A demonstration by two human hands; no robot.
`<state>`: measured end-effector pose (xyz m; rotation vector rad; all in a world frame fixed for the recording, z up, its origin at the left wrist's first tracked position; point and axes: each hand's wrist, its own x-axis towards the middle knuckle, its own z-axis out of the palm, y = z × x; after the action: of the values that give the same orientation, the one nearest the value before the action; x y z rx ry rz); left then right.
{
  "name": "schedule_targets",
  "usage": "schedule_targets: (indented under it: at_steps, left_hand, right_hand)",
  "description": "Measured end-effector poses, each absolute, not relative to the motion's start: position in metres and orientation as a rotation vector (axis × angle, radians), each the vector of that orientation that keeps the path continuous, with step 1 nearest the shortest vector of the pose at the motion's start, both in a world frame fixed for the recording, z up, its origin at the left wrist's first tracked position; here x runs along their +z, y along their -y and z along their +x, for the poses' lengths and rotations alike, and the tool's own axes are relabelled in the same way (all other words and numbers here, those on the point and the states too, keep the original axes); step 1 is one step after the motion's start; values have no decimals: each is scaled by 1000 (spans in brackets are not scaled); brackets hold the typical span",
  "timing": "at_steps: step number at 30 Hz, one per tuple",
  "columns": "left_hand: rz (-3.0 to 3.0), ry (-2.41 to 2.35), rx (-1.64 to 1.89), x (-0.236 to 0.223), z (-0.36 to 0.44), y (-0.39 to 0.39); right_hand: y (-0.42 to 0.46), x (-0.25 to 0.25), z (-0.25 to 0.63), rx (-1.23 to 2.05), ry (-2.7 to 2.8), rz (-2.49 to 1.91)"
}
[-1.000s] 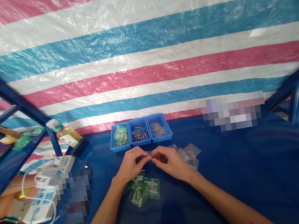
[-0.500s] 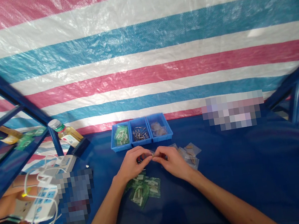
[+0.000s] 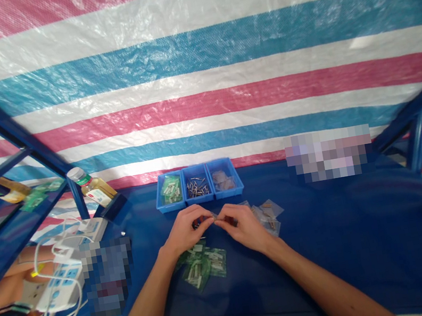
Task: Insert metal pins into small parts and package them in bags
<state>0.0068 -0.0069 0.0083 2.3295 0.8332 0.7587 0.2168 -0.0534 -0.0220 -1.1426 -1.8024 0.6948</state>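
Hands (image 3: 186, 232) pinched together on tiny item (image 3: 214, 215) (mostly hidden); bottle label (image 3: 99, 197) illegibly small.

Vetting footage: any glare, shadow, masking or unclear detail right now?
Head view: glare streaks the striped sheet; a faint shadow dims the blue tabletop; the item at the fingertips is too small to identify; pixelated patches hide two spots.

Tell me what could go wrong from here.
1. The left hand and right hand pinch a small item, too hidden to identify, so it might slip.
2. The middle blue bin of loose metal pins stands just beyond the hands; a knock could spill them.
3. The bottle of yellowish liquid stands near the white power strip; a leak there could be hazardous.
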Motion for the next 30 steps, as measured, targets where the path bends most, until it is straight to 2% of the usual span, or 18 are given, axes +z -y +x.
schedule_targets:
  at_steps: [20, 30]
  left_hand:
    - [2340, -817, 765, 7, 8, 7]
    - [2348, -846, 793, 3, 7, 6]
  right_hand:
    - [54, -24, 217, 558, 1842, -1126]
    - [53, -20, 216, 682, 1661, -1190]
